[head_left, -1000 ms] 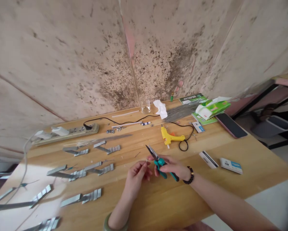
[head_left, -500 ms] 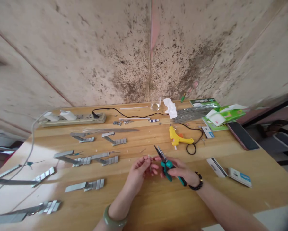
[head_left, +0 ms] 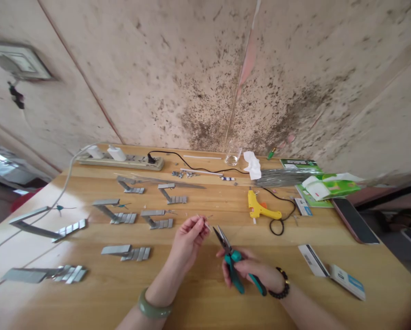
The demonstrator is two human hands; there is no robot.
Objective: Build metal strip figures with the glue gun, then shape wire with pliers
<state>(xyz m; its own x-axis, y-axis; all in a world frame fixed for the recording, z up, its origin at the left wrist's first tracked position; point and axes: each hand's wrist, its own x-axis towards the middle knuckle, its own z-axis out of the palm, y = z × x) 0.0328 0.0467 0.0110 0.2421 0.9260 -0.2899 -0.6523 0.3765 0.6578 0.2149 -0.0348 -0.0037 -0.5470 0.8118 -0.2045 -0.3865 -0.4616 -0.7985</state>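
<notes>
The left hand (head_left: 190, 236) pinches a small, thin piece (head_left: 207, 223) between thumb and fingertips, over the middle of the table (head_left: 205, 284); it may be a bit of wire, though it is too small to tell. A green bangle (head_left: 155, 306) circles that wrist. The right hand (head_left: 248, 270), with a dark beaded bracelet (head_left: 281, 283) at its wrist, is wrapped around the teal-handled needle-nose pliers (head_left: 233, 261). Their tips are parted and point toward the far edge, just beside the left hand and apart from the thin piece.

Beyond the right hand lies a yellow glue gun (head_left: 262, 210), its black cord looping beside it. Nearer the right edge are two small cards or boxes (head_left: 332, 269), close together, and farther back a phone (head_left: 355, 221) next to a green tissue pack (head_left: 332, 185). A bundle of thin grey wires (head_left: 284, 177) lies between that pack and a crumpled white tissue (head_left: 252, 165), with a clear glass (head_left: 233, 155) just left of the tissue.

On the left half, bent grey metallic strips (head_left: 126, 254) lie in loose rows. Behind them, along the far edge, a power strip (head_left: 123, 160) carries two white adapters (head_left: 105, 152) and a black plug (head_left: 152, 159).
</notes>
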